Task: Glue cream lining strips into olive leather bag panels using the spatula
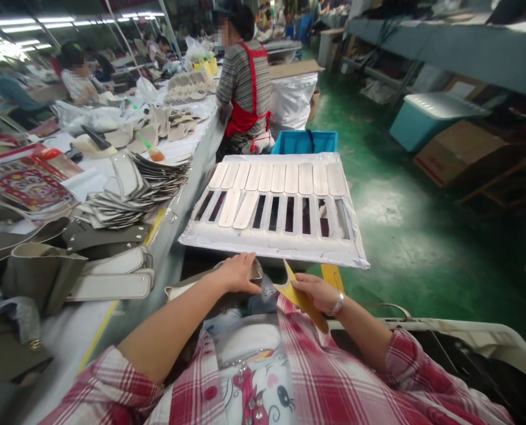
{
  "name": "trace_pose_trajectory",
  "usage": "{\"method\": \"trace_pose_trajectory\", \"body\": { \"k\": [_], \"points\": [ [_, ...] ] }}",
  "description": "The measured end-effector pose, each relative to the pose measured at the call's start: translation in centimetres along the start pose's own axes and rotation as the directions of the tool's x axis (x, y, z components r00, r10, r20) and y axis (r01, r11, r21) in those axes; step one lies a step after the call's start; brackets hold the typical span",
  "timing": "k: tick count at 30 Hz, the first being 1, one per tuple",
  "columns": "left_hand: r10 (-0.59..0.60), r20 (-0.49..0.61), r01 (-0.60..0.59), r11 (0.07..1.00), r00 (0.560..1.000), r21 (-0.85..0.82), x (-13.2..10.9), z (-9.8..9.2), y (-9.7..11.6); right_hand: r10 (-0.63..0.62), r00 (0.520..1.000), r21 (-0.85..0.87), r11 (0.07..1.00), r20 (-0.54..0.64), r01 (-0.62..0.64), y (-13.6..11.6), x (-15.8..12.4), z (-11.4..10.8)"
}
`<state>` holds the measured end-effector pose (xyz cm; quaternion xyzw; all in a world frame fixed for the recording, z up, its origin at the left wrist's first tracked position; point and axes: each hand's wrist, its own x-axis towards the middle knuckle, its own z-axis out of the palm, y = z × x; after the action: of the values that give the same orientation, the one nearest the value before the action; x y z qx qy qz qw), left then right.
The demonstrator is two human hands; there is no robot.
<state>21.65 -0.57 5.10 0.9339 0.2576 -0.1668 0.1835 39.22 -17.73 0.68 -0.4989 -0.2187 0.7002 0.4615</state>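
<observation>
My right hand (pixel 318 291) is closed around a thin yellow piece (pixel 304 304) with a curved notch at its upper end, held in front of my chest. Over my lap, my left hand (pixel 240 273) curls its fingers over a taupe leather piece (pixel 257 270) with a pale edge; most of it is hidden by the hand and forearm. A gap separates the two hands. Just beyond them lies a white-wrapped slotted board (pixel 263 245). Cream strips (pixel 278 178) line its far row, and two more lie across the nearer slots.
On the left table are a stack of curved leather pieces (pixel 132 192), pale straps (pixel 107 284) and taupe bag parts (pixel 36 274). A co-worker in a red apron (pixel 249 88) stands ahead near a blue crate (pixel 304 141). A white bin (pixel 479 336) is at my right.
</observation>
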Motion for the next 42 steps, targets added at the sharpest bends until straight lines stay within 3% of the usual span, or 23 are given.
{"method": "trace_pose_trajectory", "body": {
  "k": [6, 11, 15, 19, 23, 26, 29, 35, 42],
  "points": [
    [-0.044, -0.191, 0.072, 0.987, 0.981, 0.143, -0.8, 1.2, 2.2, 0.075, 0.971, -0.009, 0.997, 0.225, -0.075, 0.9, -0.1, -0.6],
    [0.026, -0.397, 0.066, 0.974, 0.917, 0.216, -1.3, 2.6, 2.7, -0.005, 0.91, 0.082, 0.996, 0.414, -0.032, 0.8, 0.9, -0.6],
    [0.048, -0.463, 0.065, 0.972, 0.885, 0.226, -1.3, 3.2, 2.7, 0.113, 0.878, -0.132, 0.99, 0.465, -0.058, -0.5, 2.1, -0.2],
    [0.064, -0.474, 0.057, 0.97, 0.878, 0.237, -1.2, 3.3, 2.5, 0.142, 0.905, -0.36, 0.933, 0.401, 0.013, -2.7, 3.7, 0.3],
    [0.08, -0.478, 0.041, 0.97, 0.875, 0.238, -1.2, 3.2, 2.2, 0.212, 0.909, -0.508, 0.861, 0.358, -0.001, -4.8, 5.0, 0.9],
    [0.09, -0.467, 0.024, 0.972, 0.88, 0.232, -1.1, 3.2, 1.8, 0.242, 0.901, -0.508, 0.861, 0.361, -0.028, -5.5, 5.8, 1.3],
    [0.114, -0.43, -0.017, 0.974, 0.896, 0.224, -1.2, 3.2, 1.2, 0.308, 0.862, -0.502, 0.862, 0.402, -0.073, -5.5, 6.6, 1.3],
    [0.241, -0.302, -0.182, 0.961, 0.922, 0.21, -1.8, 2.6, -0.7, 0.365, 0.805, -0.496, 0.862, 0.468, -0.103, -5.2, 7.5, 1.3],
    [0.264, -0.309, -0.215, 0.959, 0.914, 0.183, -2.1, 2.6, -1.5, 0.353, 0.874, -0.537, 0.833, 0.335, -0.13, -4.9, 7.1, 2.1]
  ]
}}
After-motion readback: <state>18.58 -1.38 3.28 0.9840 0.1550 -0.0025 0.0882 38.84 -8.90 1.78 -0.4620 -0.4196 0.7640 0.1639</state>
